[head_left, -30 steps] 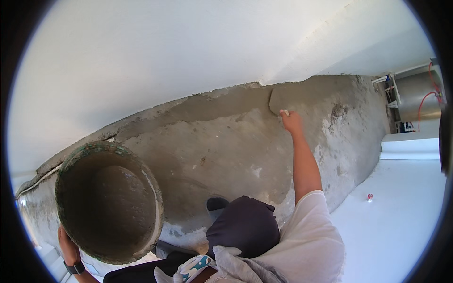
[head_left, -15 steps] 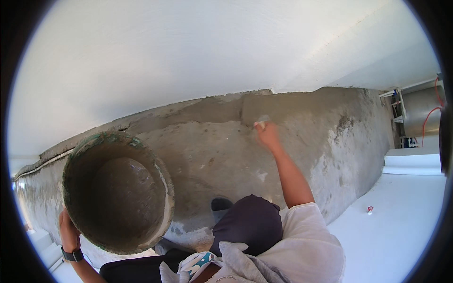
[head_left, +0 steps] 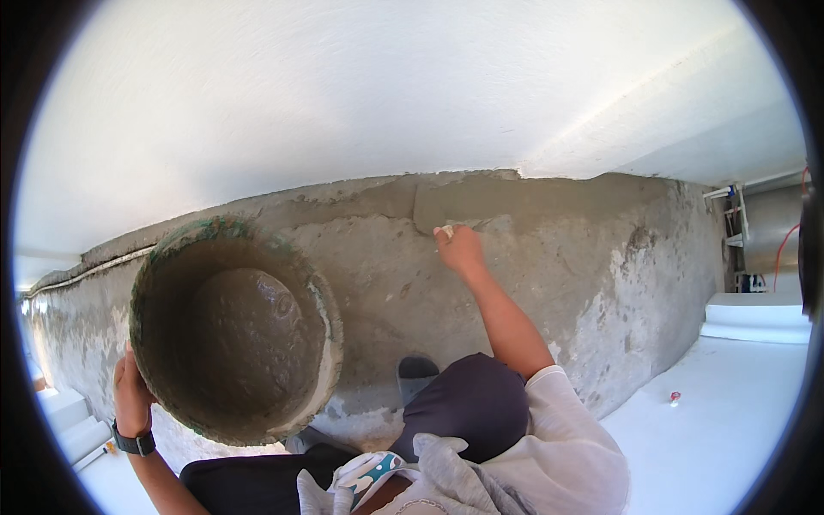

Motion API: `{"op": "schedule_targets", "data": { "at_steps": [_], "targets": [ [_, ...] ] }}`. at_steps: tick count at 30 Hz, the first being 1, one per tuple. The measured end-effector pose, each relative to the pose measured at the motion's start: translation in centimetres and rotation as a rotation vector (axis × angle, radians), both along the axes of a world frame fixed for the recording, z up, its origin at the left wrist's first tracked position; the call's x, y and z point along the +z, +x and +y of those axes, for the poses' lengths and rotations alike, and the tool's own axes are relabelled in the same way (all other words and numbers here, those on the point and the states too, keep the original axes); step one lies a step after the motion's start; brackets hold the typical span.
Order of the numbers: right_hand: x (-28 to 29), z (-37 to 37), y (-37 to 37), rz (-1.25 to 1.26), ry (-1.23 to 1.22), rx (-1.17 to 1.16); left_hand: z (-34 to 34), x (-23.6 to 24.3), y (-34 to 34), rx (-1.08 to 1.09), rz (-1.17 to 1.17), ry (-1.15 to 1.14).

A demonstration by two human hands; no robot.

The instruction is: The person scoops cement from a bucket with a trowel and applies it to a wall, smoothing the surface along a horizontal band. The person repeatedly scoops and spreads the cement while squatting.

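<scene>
A large round bucket (head_left: 330,365), crusted with dried cement, holds wet grey mortar (head_left: 245,330) and leans open toward me. My left hand (head_left: 133,395), with a dark watch at the wrist, grips its outer left side; some fingers are hidden behind the bucket. Ahead and right of centre, my right hand (head_left: 462,251) is closed around what looks like a small trowel (head_left: 499,224), mostly hidden by the hand. It is at the lower edge of a smooth strip of damp mortar (head_left: 532,196), which runs along the foot of the white wall (head_left: 343,94).
Rough grey concrete (head_left: 369,266) stretches below the strip, with pale patches at right. A slippered foot (head_left: 418,369) is near my knee (head_left: 472,403). A white ledge (head_left: 704,412) with a small red-and-white object (head_left: 675,396) lies right. Beyond stand a metal tank (head_left: 772,236) and white steps (head_left: 755,313).
My right hand has moved left along the mortar strip and turned. The view has shifted slightly, and the bucket appears a little farther right with my left hand still on it.
</scene>
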State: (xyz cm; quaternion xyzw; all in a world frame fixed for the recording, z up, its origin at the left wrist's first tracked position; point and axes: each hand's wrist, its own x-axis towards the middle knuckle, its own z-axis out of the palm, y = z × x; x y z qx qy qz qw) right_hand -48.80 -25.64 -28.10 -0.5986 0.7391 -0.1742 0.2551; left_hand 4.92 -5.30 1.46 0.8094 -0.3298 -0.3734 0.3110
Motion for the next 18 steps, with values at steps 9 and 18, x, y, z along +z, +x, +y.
{"op": "schedule_targets", "data": {
  "at_steps": [9, 18],
  "targets": [
    [0.7, -0.3, -4.8, 0.035, 0.126, -0.287, 0.3, -0.5, 0.4, 0.065, -0.084, -0.026],
    [3.5, 1.7, 2.0, 0.122, 0.057, -0.125, 0.1, -0.1, -0.1, -0.001, -0.054, -0.028]
  ]
}}
